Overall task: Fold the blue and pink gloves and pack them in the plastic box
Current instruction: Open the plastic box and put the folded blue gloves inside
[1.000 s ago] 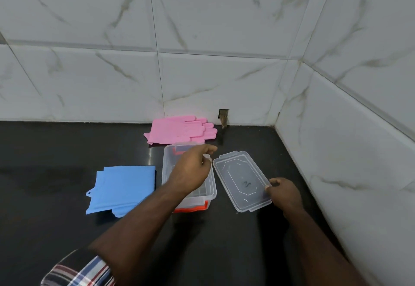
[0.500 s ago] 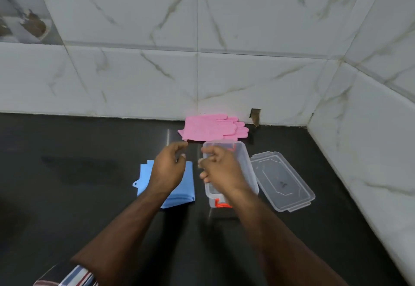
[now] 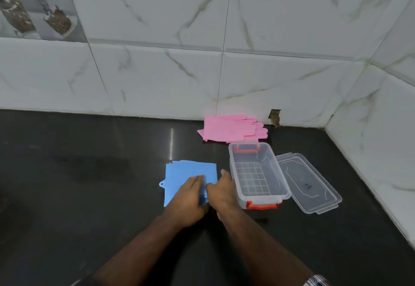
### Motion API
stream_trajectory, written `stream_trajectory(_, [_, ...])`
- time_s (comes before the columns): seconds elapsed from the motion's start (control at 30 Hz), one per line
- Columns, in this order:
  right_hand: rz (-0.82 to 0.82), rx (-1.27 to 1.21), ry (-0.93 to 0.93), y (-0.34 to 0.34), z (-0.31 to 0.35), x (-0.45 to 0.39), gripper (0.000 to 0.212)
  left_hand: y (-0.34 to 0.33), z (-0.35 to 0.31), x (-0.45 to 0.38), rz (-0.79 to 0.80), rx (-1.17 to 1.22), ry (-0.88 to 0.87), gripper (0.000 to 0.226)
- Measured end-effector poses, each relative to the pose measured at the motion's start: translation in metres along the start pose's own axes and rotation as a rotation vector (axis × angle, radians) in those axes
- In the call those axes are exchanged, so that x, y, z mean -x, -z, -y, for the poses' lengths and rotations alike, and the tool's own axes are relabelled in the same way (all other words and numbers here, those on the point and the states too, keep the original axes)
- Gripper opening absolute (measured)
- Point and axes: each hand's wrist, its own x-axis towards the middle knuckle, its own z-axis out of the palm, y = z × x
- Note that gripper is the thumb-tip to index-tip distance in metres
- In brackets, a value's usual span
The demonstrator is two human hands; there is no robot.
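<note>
The folded blue gloves [image 3: 186, 173] lie flat on the black counter [image 3: 89, 195], left of the plastic box. My left hand [image 3: 188, 198] rests on them with straight fingers. My right hand [image 3: 222, 192] lies at their right edge, thumb on the blue surface, close beside the box. The clear plastic box [image 3: 231, 168] stands open and holds nothing; it has orange latches at both ends. Its clear lid [image 3: 307, 182] lies flat to the right of it. The pink gloves [image 3: 231, 128] lie unfolded, fingers pointing right, behind the box near the back wall.
White marble-look tiled walls close off the back and the right side, meeting in a corner [image 3: 327, 126]. A small broken hole [image 3: 275, 117] sits low in the back wall. The black counter stretches wide to the left.
Both hands have come down from above the box onto the blue gloves. The lid, held by my right hand one second ago, lies free. The view has shifted left.
</note>
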Motion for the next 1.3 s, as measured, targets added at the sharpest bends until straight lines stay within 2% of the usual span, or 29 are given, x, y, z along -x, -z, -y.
stream_trajectory(0.07, [-0.013, -0.166, -0.031, -0.006, 0.004, 0.000, 0.070, -0.002, 0.002, 0.001, -0.016, 0.001, -0.007, 0.089])
stream_trajectory(0.13, [-0.024, -0.301, -0.029, -0.011, 0.009, 0.002, 0.068, -0.005, 0.005, 0.002, -0.082, 0.062, 0.027, 0.082])
stream_trajectory(0.27, [0.036, -0.564, 0.003, -0.014, 0.021, 0.009, 0.064, 0.003, 0.000, 0.000, -0.351, 0.263, 0.071, 0.014])
stream_trajectory(0.33, [0.112, -0.641, 0.039, -0.008, 0.029, 0.012, 0.058, 0.023, -0.008, 0.001, -0.392, 0.310, 0.097, 0.029])
stream_trajectory(0.37, [0.132, -0.643, 0.070, -0.002, 0.033, 0.012, 0.053, 0.034, -0.010, 0.003, -0.390, 0.336, 0.110, 0.032])
stream_trajectory(0.43, [0.129, -0.581, 0.139, 0.014, 0.040, 0.010, 0.043, 0.054, -0.008, 0.000, -0.430, 0.365, 0.167, 0.021])
stream_trajectory(0.53, [0.130, -0.394, 0.218, 0.040, 0.050, 0.003, 0.064, 0.086, -0.009, -0.002, -0.491, 0.596, 0.206, 0.015])
stream_trajectory(0.63, [0.199, -0.297, 0.338, 0.059, 0.068, -0.001, 0.072, 0.115, -0.024, 0.003, -0.371, 0.904, 0.167, 0.015])
stream_trajectory(0.73, [0.309, -0.337, 0.400, 0.077, 0.083, -0.008, 0.051, 0.129, -0.039, 0.004, -0.192, 1.223, 0.168, 0.026])
stream_trajectory(0.8, [0.489, -0.494, 0.330, 0.086, 0.080, -0.014, 0.045, 0.130, -0.043, 0.001, -0.104, 1.354, 0.209, 0.034])
stream_trajectory(0.87, [0.669, -0.631, 0.234, 0.090, 0.072, -0.017, 0.051, 0.126, -0.041, -0.007, -0.021, 1.447, 0.257, 0.041])
stream_trajectory(0.93, [0.735, -0.695, 0.198, 0.090, 0.063, -0.019, 0.053, 0.121, -0.042, -0.015, 0.027, 1.474, 0.309, 0.047])
stream_trajectory(1.03, [0.652, -0.658, 0.207, 0.091, 0.053, -0.023, 0.048, 0.115, -0.049, -0.025, 0.015, 1.429, 0.395, 0.047])
stream_trajectory(1.13, [0.513, -0.625, 0.180, 0.101, 0.046, -0.034, 0.059, 0.109, -0.057, -0.033, 0.015, 1.373, 0.428, 0.040])
stream_trajectory(1.3, [0.352, -0.571, 0.175, 0.135, 0.037, -0.048, 0.060, 0.098, -0.074, -0.044, 0.145, 1.249, 0.379, 0.032])
